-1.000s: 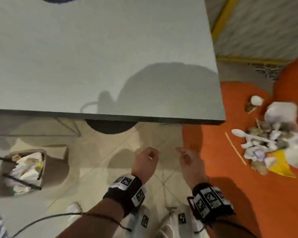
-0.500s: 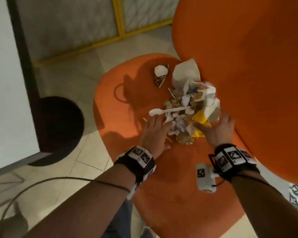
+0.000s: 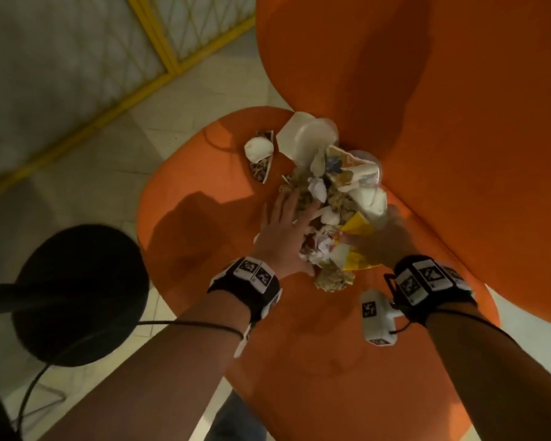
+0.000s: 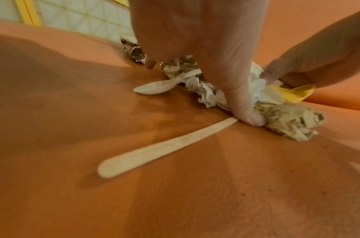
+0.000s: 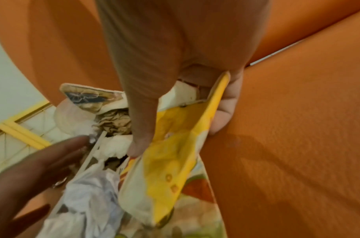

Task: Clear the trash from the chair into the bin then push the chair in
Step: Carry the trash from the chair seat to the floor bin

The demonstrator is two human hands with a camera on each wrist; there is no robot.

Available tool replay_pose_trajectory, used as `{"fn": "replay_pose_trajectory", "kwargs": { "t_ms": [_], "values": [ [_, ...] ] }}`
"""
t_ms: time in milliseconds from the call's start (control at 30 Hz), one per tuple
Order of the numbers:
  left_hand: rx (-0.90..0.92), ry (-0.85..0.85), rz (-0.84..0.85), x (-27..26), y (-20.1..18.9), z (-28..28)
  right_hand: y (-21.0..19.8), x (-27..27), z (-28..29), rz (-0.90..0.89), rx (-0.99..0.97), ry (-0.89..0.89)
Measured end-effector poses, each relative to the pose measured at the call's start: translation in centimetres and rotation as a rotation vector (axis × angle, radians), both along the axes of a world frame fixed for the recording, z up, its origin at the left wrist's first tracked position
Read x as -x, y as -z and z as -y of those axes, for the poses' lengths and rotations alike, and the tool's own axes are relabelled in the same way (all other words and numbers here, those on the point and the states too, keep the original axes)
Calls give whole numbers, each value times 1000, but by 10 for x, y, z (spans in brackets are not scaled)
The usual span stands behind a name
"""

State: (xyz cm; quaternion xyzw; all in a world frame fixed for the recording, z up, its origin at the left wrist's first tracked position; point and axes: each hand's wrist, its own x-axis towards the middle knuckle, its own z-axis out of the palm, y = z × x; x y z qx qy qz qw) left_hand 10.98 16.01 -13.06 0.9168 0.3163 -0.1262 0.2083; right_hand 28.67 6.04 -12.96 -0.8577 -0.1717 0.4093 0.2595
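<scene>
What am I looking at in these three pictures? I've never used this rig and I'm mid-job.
No machine here: a person's bare hands, with a camera on the head and one on each wrist. The head view looks down on an orange chair with a trash pile on its seat. The left hand lies flat, pressing the pile's side; its wrist view shows a plastic spoon and a wooden stick lying loose on the seat. The right hand pinches a yellow wrapper, plain in its wrist view.

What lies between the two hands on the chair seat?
The trash pile: crumpled paper and a yellow wrapper, flanked by left hand and right hand. Head view shows it.
</scene>
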Motion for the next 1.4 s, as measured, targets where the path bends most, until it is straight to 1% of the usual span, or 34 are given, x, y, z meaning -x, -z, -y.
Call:
{"fn": "replay_pose_trajectory", "kwargs": {
  "t_ms": [33,100,133,200,333,433,500,600,700,800,933,1000,1133,1200,1267,1400],
  "values": [
    [10,20,-3,-1,1,-1,4,2,2,-65,-8,41],
    [-9,70,7,-4,1,0,6,5,6,-85,-10,98],
    [-22,88,13,-5,1,1,10,5,10,-37,-18,97],
    [-38,100,37,-3,2,3,10,5,20,-33,-15,115],
    [-29,70,136,4,9,8,10,10,34,58,28,96],
    [60,35,84,0,8,10,7,16,39,-55,-25,167],
    [47,53,52,-3,8,9,-1,22,41,-147,-84,164],
    [30,63,61,-2,10,10,-4,30,42,-201,-149,170],
    [5,88,79,-2,12,11,0,34,44,-206,-186,167],
    [-29,91,105,-6,11,11,0,35,48,-216,-206,219],
    [-78,112,42,-11,8,13,1,37,61,-194,-182,277],
    [-85,108,23,-13,6,14,-2,38,68,-164,-173,278],
    [-77,104,-9,-20,6,12,-9,40,79,-100,-208,308],
    [-42,88,39,-19,8,10,-13,42,83,-64,-218,299],
    [19,45,154,-14,5,6,-15,44,86,-48,-230,313],
    [119,-182,458,0,-8,4,-18,47,91,-57,-277,363]
  ]
}}
